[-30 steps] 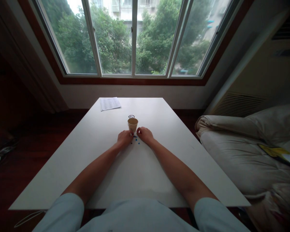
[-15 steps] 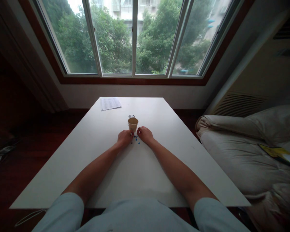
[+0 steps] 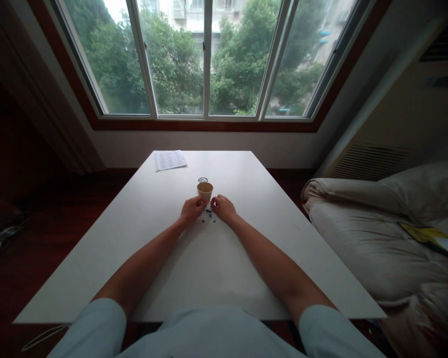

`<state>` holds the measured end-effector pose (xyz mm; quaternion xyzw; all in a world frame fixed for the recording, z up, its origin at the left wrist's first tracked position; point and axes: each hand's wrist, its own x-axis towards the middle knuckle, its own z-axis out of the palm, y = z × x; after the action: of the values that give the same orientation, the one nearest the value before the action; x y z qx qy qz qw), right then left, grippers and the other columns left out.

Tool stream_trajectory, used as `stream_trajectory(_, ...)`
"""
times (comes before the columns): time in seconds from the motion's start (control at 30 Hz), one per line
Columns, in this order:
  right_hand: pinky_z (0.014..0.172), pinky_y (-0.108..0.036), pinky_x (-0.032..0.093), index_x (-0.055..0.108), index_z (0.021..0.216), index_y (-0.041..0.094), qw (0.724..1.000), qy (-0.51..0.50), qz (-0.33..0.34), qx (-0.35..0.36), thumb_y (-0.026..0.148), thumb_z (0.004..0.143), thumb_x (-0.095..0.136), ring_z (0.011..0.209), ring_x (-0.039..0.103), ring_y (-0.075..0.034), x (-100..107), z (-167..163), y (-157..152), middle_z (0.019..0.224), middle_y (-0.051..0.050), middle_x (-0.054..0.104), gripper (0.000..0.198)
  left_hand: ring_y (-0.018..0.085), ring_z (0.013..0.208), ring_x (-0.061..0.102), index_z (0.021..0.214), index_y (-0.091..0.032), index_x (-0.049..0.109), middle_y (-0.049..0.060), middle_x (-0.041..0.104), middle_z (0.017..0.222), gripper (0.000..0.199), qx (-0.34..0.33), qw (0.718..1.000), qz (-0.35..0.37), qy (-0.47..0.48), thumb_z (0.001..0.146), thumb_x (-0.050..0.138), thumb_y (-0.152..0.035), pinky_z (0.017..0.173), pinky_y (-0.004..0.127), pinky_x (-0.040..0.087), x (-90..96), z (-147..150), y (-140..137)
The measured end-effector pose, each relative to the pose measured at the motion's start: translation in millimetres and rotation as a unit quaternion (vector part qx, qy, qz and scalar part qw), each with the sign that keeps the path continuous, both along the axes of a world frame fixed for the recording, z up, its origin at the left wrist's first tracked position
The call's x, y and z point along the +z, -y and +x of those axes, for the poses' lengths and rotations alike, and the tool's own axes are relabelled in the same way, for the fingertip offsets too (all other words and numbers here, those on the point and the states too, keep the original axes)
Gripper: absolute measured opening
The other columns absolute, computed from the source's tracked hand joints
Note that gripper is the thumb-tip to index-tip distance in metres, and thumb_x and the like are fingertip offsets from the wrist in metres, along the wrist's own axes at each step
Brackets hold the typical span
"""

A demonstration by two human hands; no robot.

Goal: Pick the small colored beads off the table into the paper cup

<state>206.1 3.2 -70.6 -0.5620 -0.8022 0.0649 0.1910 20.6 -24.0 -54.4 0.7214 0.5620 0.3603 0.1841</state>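
A brown paper cup [image 3: 205, 193] stands upright on the white table [image 3: 216, 268], its mouth facing up. Just in front of its left side is my left hand [image 3: 192, 209], thumb and fingers pinched together. My right hand [image 3: 224, 208] rests at the cup's front right, its fingers also curled into a pinch. Anything between the fingertips of either hand is too small to make out. Several tiny blue and dark pieces [image 3: 210, 216] lie scattered between the hands. Behind the cup sits a small dark-rimmed round thing [image 3: 202, 180], partly hidden.
Sheets of paper [image 3: 170, 160] lie at the table's far left corner. To the right stands a couch with a pale cover [image 3: 358, 238], a yellow and black item [image 3: 427, 237] on it. A wide window [image 3: 207, 59] is beyond the table.
My left hand has lifted slightly away from the table's middle, so more small pieces show by its fingertips. My right hand has barely moved, and the cup stays in place.
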Motion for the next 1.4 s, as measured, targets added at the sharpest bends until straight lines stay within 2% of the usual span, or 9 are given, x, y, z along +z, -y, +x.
stream_trajectory(0.27,0.077,-0.024,0.040,0.070,0.092,0.020,0.997,-0.079,0.009,-0.012,0.023,0.090,0.058,0.085,0.056,-0.015,3,1,-2,0.094,-0.003,0.062,0.013,0.010,0.059,0.046,0.092,-0.018,0.070,-0.004,0.053,0.063,0.023,0.013,0.989,0.045,0.139,0.085,0.058,-0.037,0.059,0.021,0.037,7.6,7,-5)
stream_trajectory(0.43,0.073,-0.024,0.040,0.070,0.087,0.019,0.988,-0.153,0.018,-0.016,0.022,0.085,0.058,0.078,0.054,-0.013,-1,4,-8,0.087,-0.002,0.061,0.012,0.009,0.055,0.042,0.095,-0.018,0.070,-0.005,0.047,0.059,0.025,0.045,0.976,0.045,0.209,0.085,0.059,-0.038,0.055,0.021,0.035,15.2,3,-14)
stream_trajectory(0.53,0.067,-0.024,0.038,0.070,0.084,0.019,0.977,-0.211,0.011,-0.020,0.026,0.082,0.059,0.071,0.051,-0.013,-5,5,-13,0.077,0.001,0.060,0.013,0.009,0.054,0.040,0.095,-0.017,0.070,-0.006,0.044,0.059,0.026,0.063,0.965,0.041,0.253,0.084,0.061,-0.039,0.054,0.021,0.033,15.0,-3,-23)
stream_trajectory(0.63,0.062,-0.024,0.036,0.070,0.085,0.019,0.957,-0.289,-0.025,-0.028,0.033,0.081,0.059,0.064,0.049,-0.012,-8,7,-17,0.068,0.003,0.057,0.018,0.009,0.054,0.039,0.093,-0.017,0.070,-0.006,0.044,0.059,0.028,0.062,0.962,0.024,0.266,0.082,0.065,-0.041,0.053,0.022,0.033,11.1,-8,-31)
stream_trajectory(0.83,0.062,-0.025,0.038,0.069,0.081,0.018,0.901,-0.426,-0.075,-0.013,0.045,0.074,0.065,0.063,0.047,-0.013,-12,7,-21,0.066,0.003,0.058,0.027,0.009,0.056,0.040,0.092,-0.017,0.071,-0.005,0.045,0.061,0.029,0.053,0.967,0.007,0.250,0.081,0.065,-0.043,0.054,0.022,0.033,5.3,-8,-35)
stream_trajectory(0.97,0.056,-0.024,0.035,0.068,0.081,0.019,0.850,-0.509,-0.132,0.003,0.049,0.071,0.068,0.056,0.041,-0.011,-13,6,-21,0.061,0.005,0.053,0.032,0.010,0.056,0.039,0.093,-0.018,0.071,-0.005,0.044,0.061,0.029,0.053,0.972,0.011,0.231,0.081,0.064,-0.044,0.054,0.022,0.032,7.3,-8,-33)
stream_trajectory(1.03,0.052,-0.024,0.033,0.068,0.083,0.019,0.834,-0.529,-0.156,0.003,0.050,0.071,0.070,0.053,0.038,-0.010,-13,6,-21,0.058,0.006,0.050,0.033,0.010,0.056,0.039,0.094,-0.018,0.070,-0.005,0.044,0.060,0.029,0.057,0.972,0.018,0.226,0.082,0.063,-0.044,0.054,0.022,0.032,9.5,-8,-31)
stream_trajectory(1.23,0.047,-0.023,0.027,0.066,0.083,0.020,0.815,-0.552,-0.178,-0.010,0.053,0.068,0.073,0.049,0.036,-0.009,-11,7,-22,0.054,0.007,0.045,0.037,0.010,0.056,0.042,0.096,-0.019,0.069,-0.005,0.047,0.060,0.027,0.067,0.984,0.054,0.154,0.087,0.055,-0.040,0.056,0.022,0.033,16.9,-9,-19)
stream_trajectory(1.4,0.049,-0.023,0.031,0.066,0.083,0.019,0.807,-0.572,-0.150,-0.008,0.051,0.066,0.073,0.051,0.038,-0.009,-6,10,-24,0.055,0.007,0.046,0.037,0.012,0.056,0.047,0.097,-0.021,0.070,-0.004,0.053,0.060,0.024,0.052,0.995,0.082,0.010,0.090,0.052,-0.035,0.059,0.023,0.034,15.4,-7,-2)
